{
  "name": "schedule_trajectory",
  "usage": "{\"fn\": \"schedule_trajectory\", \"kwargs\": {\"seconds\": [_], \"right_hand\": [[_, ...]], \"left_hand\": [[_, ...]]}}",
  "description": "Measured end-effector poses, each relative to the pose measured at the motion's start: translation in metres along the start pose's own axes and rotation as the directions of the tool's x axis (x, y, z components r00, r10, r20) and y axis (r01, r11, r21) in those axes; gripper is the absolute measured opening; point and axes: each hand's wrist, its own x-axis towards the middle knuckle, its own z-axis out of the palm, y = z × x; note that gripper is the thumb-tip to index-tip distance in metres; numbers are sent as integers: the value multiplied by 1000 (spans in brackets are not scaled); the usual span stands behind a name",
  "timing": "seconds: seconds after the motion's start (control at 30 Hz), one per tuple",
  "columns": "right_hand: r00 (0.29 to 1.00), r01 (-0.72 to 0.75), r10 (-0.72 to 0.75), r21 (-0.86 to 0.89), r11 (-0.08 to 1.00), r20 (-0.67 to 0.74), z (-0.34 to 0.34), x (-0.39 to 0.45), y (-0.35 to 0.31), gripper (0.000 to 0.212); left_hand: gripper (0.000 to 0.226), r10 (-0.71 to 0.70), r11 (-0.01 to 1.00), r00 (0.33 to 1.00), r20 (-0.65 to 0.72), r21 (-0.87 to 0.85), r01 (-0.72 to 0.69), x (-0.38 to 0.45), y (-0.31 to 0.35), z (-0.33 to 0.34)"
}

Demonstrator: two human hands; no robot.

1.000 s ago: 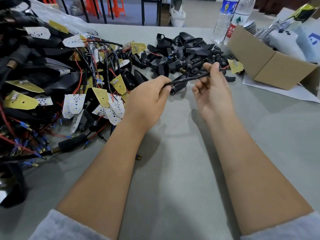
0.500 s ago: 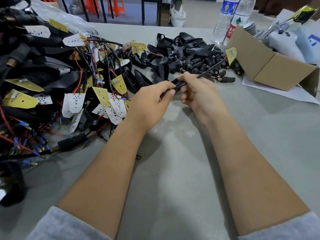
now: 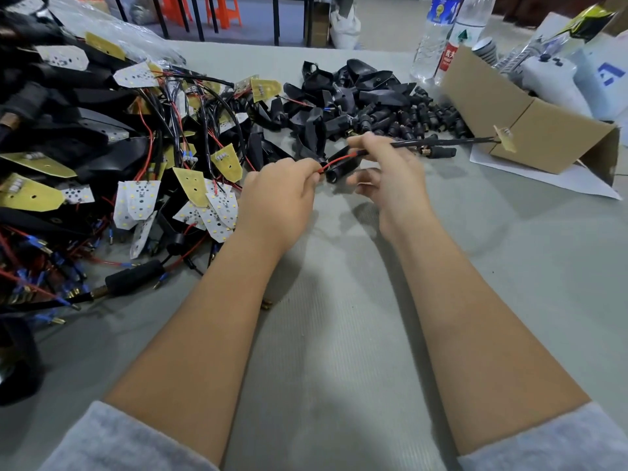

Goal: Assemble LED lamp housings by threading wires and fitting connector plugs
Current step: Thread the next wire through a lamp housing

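Note:
My left hand point(image 3: 282, 192) pinches the red wire point(image 3: 334, 162) where it comes out of a short black connector plug point(image 3: 341, 168). My right hand point(image 3: 390, 175) holds the black sleeved cable point(image 3: 441, 142) just right of the plug between thumb and forefinger, its lower fingers loosely spread under the plug. The cable runs right to a small yellow LED board point(image 3: 505, 137) that hangs in front of the cardboard box. Both hands hover above the grey mat point(image 3: 339, 334).
A tangle of wired LED boards and black housings point(image 3: 119, 147) fills the left. Loose black housings and plugs point(image 3: 367, 100) lie heaped behind my hands. A cardboard box point(image 3: 530, 120) stands at the right, with two water bottles point(image 3: 445, 35) behind it.
The cable has slid rightwards, carrying the yellow board out in front of the box. The red wire now shows between my hands, and my right hand's lower fingers have spread.

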Motion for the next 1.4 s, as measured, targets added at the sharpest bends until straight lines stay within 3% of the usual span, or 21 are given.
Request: {"fn": "schedule_trajectory", "kwargs": {"seconds": [0.13, 0.3, 0.4, 0.47, 0.6, 0.9, 1.1, 1.23, 1.4], "right_hand": [[996, 37, -10, -329, 944, 83, 9, -3, 7, 23], [994, 89, -46, -485, 870, 101, 10, -2, 9, 26], [996, 82, -86, -522, 849, 16, 6, -2, 12, 34], [995, 41, -77, -483, 875, -56, 6, -3, 11, 43], [991, 1, -40, -288, 958, -131, 7, -3, 3, 38], [1000, -7, 8, -44, 999, 20, 10, -9, 0, 43], [996, -40, 41, -18, 999, 76, 10, -10, 0, 35], [989, 25, -13, -77, 997, 146, 10, -14, 1, 7], [978, 72, -55, -78, 994, 203, 10, -15, 2, 11]], "left_hand": [[28, -14, 1000, 1000, 27, -6, 14, -1, -2, 1], [28, 28, 997, 999, 41, -71, -25, -4, 3, 0], [25, 35, 989, 999, 31, -147, -30, -6, 5, -1], [22, 27, 986, 999, 40, -168, -20, -6, 6, 0], [18, -20, 963, 1000, 9, -269, 22, -5, 4, 2], [24, -8, 924, 1000, -14, -383, 2, -5, 0, 3], [27, 0, 888, 999, -48, -459, -21, -4, 0, 4], [24, -45, 885, 998, -48, -466, 18, -3, -2, 5], [19, -82, 894, 995, -62, -445, 46, -3, -3, 5]]}}
